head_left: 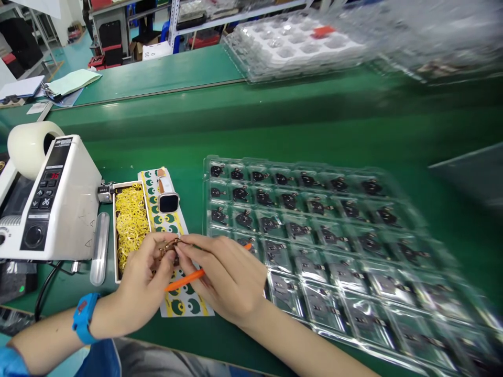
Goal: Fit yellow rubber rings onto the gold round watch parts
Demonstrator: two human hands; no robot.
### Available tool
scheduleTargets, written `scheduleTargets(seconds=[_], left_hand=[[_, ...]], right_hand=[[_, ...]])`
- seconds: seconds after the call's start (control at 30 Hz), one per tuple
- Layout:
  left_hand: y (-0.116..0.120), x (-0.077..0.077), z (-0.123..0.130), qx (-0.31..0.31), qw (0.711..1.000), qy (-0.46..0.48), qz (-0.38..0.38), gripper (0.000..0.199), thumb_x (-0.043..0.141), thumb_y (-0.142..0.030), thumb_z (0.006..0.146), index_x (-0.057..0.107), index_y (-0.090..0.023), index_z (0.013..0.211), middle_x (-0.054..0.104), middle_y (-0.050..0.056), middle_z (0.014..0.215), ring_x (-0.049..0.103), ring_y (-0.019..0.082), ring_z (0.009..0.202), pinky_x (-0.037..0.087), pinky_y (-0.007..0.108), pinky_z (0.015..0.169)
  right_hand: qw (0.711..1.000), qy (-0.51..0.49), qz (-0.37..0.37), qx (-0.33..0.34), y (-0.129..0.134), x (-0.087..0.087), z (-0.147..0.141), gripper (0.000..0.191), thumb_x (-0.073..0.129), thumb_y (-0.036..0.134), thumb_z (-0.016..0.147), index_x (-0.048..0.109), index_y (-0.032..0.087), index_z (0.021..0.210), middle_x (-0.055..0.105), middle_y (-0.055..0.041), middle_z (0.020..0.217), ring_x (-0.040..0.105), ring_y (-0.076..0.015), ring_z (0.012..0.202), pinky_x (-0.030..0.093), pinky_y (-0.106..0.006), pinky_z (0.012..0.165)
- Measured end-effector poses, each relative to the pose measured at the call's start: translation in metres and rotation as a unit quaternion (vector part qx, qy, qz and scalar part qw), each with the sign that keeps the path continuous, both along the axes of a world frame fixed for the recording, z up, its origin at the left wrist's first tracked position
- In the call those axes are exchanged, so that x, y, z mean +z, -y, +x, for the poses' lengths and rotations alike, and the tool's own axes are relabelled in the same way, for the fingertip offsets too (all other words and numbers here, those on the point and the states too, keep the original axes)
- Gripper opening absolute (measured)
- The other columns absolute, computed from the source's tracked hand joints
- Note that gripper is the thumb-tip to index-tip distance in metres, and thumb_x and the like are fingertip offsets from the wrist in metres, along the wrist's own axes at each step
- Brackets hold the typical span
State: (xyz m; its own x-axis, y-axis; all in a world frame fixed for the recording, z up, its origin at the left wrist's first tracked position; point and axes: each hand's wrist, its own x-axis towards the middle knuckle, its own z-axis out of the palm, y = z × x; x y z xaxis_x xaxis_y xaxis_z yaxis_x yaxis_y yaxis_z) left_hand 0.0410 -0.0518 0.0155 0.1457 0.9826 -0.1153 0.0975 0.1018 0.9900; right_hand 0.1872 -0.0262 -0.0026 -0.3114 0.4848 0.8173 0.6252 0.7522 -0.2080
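My left hand (143, 277) pinches a small brownish, coil-like part (170, 246) between thumb and fingers. Close against it, my right hand (230, 280) has its fingertips at the same part. An orange stick-like tool (184, 280) is tucked in the right hand, running under the fingers; its other end shows beyond the knuckles. Beneath both hands lies a sheet of green and yellow stickers (183, 308). A watch (168, 202) rests on that sheet. Left of it, a white box (116, 235) is filled with small yellow rings (131, 214).
A clear compartment tray (206, 178) with several small dark parts spreads to the right. On the left stand a white tape dispenser (84, 193) and a roll of tape (23, 146). Stacked clear trays (251, 68) and papers (74, 81) lie on the rear ledge.
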Motion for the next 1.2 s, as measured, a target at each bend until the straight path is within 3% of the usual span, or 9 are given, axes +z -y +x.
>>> scheduleTargets(seconds=[0.27,0.5,0.73,0.9,1.2], left_hand=[[-0.013,0.005,0.0,0.001,0.986,0.134,-0.097,0.027,0.068,-0.034,0.077,0.049,-0.021,0.091,0.057,-0.004,0.065,0.056,0.01,0.057,0.047,0.022,0.057],[-0.018,0.003,-0.003,0.032,0.981,0.151,-0.118,0.032,0.073,-0.038,0.074,0.048,-0.019,0.078,0.054,-0.006,0.063,0.055,0.008,0.056,0.051,0.02,0.058],[-0.006,-0.002,-0.006,0.007,0.997,0.067,-0.036,0.013,0.059,-0.029,0.088,0.053,-0.021,0.096,0.059,-0.002,0.071,0.057,0.011,0.062,0.051,0.021,0.06],[-0.001,-0.003,-0.008,-0.036,0.998,0.04,-0.015,0.013,0.05,-0.029,0.093,0.051,-0.023,0.105,0.058,-0.001,0.072,0.059,0.013,0.064,0.052,0.024,0.063],[0.001,-0.002,-0.009,-0.045,0.999,-0.006,0.01,0.015,0.047,-0.029,0.094,0.051,-0.024,0.108,0.057,0.0,0.071,0.059,0.015,0.064,0.051,0.026,0.061]], right_hand=[[0.999,-0.005,-0.049,-0.013,-0.003,0.001,0.0,0.009,0.054,0.01,0.089,0.055,0.018,0.093,0.068,-0.0065,0.08,0.064,-0.0163,0.069,0.049,-0.026,0.058],[0.994,-0.062,-0.086,0.031,-0.003,0.01,0.01,0.009,0.056,0.014,0.089,0.054,0.019,0.096,0.066,-0.006,0.079,0.064,-0.0155,0.068,0.05,-0.024,0.053],[0.999,0.032,0.007,0.0,-0.001,0.007,0.01,0.013,0.053,0.008,0.088,0.058,0.019,0.093,0.072,-0.0047,0.079,0.062,-0.0132,0.058,0.046,-0.024,0.051],[0.999,0.037,0.005,0.024,-0.001,0.003,0.009,0.013,0.05,0.007,0.09,0.058,0.015,0.096,0.073,-0.0083,0.082,0.063,-0.0156,0.062,0.045,-0.027,0.051],[0.998,0.049,0.021,0.034,-0.003,0.005,0.01,0.012,0.047,0.011,0.094,0.058,0.013,0.094,0.073,-0.0088,0.081,0.058,-0.0155,0.059,0.042,-0.028,0.051]])
